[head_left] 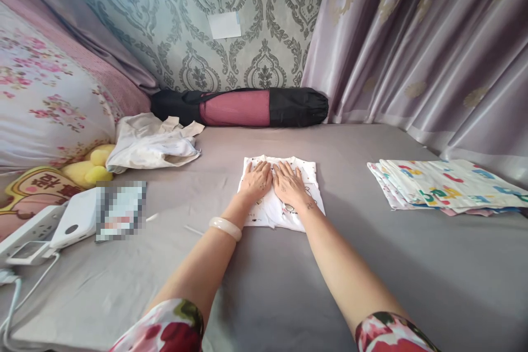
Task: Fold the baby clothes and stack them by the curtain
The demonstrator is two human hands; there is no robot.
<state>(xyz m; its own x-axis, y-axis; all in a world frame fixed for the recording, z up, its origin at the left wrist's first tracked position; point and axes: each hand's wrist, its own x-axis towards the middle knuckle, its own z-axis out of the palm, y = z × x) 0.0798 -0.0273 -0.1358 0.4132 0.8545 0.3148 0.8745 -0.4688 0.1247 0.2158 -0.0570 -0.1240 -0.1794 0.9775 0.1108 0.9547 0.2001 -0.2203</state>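
A small white folded garment (307,173) with tiny prints lies on the grey bed sheet (289,286) in the middle of the view. My left hand (256,179) rests flat on its left half, fingers stretched out, with a pale bangle on that wrist. My right hand (290,182) lies flat beside it on the right half, fingers spread. The two hands touch side by side and hold nothing.
A stack of folded colourful printed cloths (445,184) lies to the right. A crumpled white garment (150,143) sits at the left. A black and red rolled bag (243,106) lies against the wall. A yellow plush toy (88,168), power strip (28,228) and cables are at far left.
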